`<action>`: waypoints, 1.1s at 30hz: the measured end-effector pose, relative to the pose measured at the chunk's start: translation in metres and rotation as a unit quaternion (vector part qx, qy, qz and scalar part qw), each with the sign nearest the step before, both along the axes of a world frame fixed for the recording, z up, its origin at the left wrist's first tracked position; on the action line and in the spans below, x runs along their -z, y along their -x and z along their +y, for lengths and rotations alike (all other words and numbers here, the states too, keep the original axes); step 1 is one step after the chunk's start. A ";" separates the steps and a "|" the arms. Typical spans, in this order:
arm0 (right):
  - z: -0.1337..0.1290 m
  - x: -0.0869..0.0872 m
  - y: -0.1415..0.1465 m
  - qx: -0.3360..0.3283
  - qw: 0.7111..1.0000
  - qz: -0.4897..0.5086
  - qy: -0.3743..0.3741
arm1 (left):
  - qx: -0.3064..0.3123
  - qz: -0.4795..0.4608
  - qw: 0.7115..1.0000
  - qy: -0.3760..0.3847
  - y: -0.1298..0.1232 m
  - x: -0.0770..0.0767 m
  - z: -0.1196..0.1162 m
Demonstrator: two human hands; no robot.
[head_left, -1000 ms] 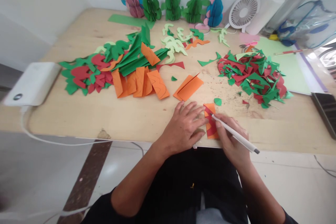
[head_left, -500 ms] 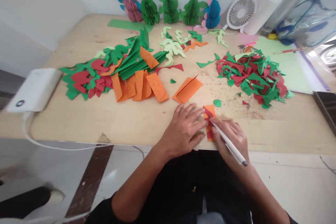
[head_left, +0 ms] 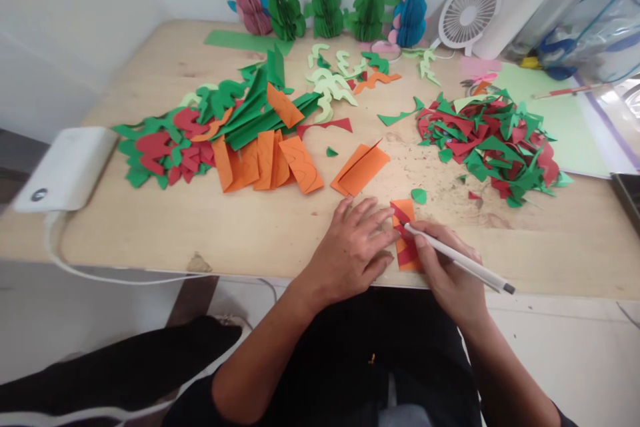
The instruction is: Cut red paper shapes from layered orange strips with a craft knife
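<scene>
My left hand [head_left: 350, 243] lies on the table, fingers stretched out, the tips at the left edge of a small orange paper strip [head_left: 409, 208]. On that strip rests a wavy red paper cutout [head_left: 409, 255], partly hidden by my fingers. My right hand [head_left: 453, 273] grips a white pen [head_left: 465, 261] with a dark end. The pen's tip touches the papers near the cutout's edge. Just beyond my left hand lies a folded orange paper [head_left: 363, 170]. A small green scrap [head_left: 419, 196] sits past the strip.
Red and green scraps [head_left: 493, 147] are heaped at the right. To the left lie orange folded papers [head_left: 300, 163], green folded papers [head_left: 255, 110] and red cutouts [head_left: 154, 145]. A white power bank [head_left: 67, 167] with a cable, paper figures [head_left: 325, 10] and a fan [head_left: 470, 13] stand around the edges.
My right hand has shifted slightly right and the pen now leans lower to the right. My left hand stays put on the papers. A person's dark-clothed leg has come further in at lower left.
</scene>
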State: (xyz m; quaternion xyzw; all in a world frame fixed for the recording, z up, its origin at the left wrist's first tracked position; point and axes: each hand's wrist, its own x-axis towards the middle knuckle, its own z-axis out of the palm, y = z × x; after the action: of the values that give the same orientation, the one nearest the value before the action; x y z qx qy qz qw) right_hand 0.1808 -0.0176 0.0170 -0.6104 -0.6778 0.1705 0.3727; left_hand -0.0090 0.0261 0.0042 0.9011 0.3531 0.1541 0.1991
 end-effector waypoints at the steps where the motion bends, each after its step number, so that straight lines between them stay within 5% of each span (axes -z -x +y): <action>1: 0.001 0.000 0.001 0.004 1.000 0.010 0.009 | -0.001 -0.001 1.000 0.000 0.000 0.000 0.000; 9: 0.005 0.005 0.003 0.023 0.997 0.040 0.058 | -0.002 -0.009 1.000 0.003 0.000 -0.002 0.000; 33: 0.006 0.004 0.003 0.018 0.998 0.041 0.035 | -0.003 -0.011 1.000 -0.005 0.000 0.000 0.000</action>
State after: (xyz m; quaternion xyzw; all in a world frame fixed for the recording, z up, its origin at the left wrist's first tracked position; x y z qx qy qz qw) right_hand 0.1773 -0.0112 0.0134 -0.6276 -0.6443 0.2125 0.3819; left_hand -0.0093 0.0259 0.0038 0.8993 0.3529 0.1662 0.1978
